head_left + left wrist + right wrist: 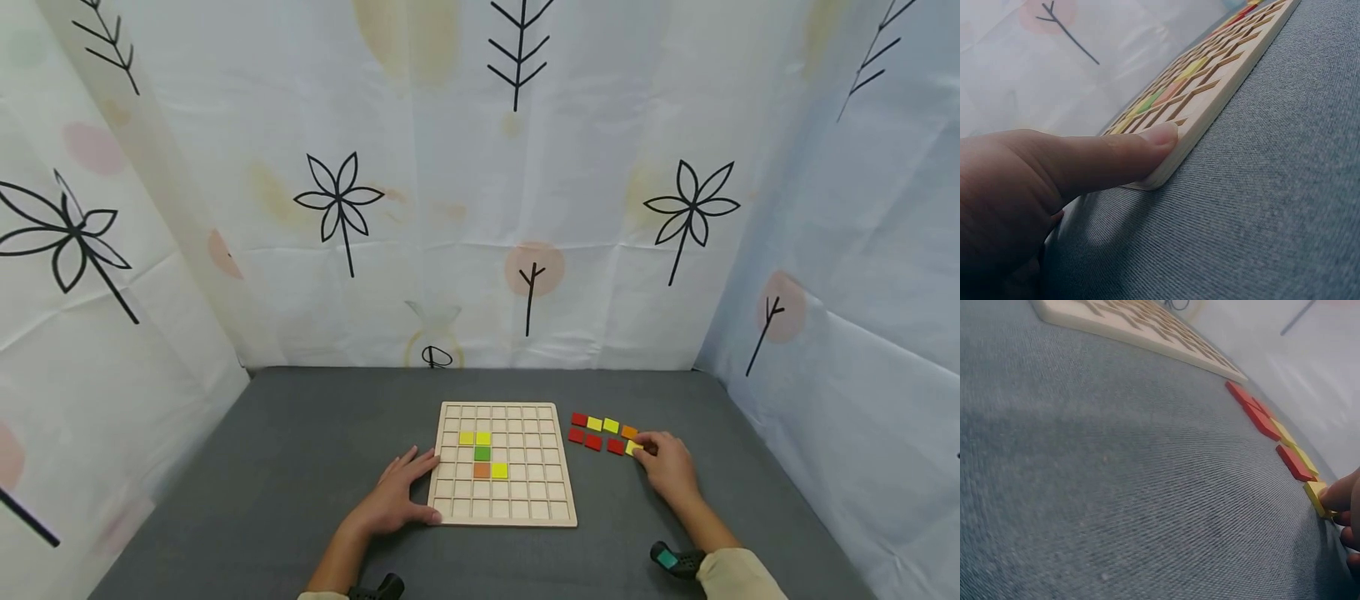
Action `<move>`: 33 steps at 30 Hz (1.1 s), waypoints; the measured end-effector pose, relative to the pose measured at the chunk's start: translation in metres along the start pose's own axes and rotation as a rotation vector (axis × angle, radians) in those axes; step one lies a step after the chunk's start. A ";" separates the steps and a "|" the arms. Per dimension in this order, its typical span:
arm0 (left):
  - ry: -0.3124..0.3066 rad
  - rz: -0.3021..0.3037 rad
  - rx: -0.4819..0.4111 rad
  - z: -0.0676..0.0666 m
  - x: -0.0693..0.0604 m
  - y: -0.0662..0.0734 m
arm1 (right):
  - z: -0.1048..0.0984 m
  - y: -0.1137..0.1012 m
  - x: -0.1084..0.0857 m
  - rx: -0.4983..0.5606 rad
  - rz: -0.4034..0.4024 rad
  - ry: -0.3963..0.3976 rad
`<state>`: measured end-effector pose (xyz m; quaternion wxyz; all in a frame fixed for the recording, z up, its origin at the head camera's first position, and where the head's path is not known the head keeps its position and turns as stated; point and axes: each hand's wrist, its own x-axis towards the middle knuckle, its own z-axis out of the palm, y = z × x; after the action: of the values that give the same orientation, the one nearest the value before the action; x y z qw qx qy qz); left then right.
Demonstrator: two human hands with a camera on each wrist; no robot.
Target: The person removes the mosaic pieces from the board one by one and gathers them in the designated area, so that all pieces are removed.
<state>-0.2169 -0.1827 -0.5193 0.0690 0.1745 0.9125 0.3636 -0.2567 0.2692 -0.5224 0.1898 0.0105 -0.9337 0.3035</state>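
A light wooden grid board (536, 492) lies flat on the grey table. Along its left side my left hand (390, 500) rests with spread fingers. The left wrist view shows the straight thumb (1138, 150) on the near corner of the rim. Set in the board's cells are yellow tiles, a green tile (482, 453) and an orange tile (482, 471). Right of the board, my right hand (670, 468) pinches a yellow tile (1314, 497) at the near row's right end. Its other fingers are partly out of the right wrist view.
Several red and yellow tiles, such as a red tile (593, 442) and a yellow tile (611, 426), lie in two rows beside the board. An orange tile (628, 432) ends the far row. Patterned white cloth (465, 167) hangs behind the table (300, 433) and at both sides.
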 end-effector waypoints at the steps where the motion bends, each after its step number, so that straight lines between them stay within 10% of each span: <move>1: 0.000 0.000 -0.004 0.000 0.000 0.000 | 0.000 0.000 0.001 -0.008 -0.012 -0.003; 33: -0.006 -0.011 -0.006 -0.001 0.000 0.001 | 0.031 -0.060 0.012 0.121 -0.103 0.014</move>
<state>-0.2174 -0.1828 -0.5182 0.0741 0.1703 0.9122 0.3653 -0.2703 0.2041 -0.5073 0.2106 0.0678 -0.9105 0.3493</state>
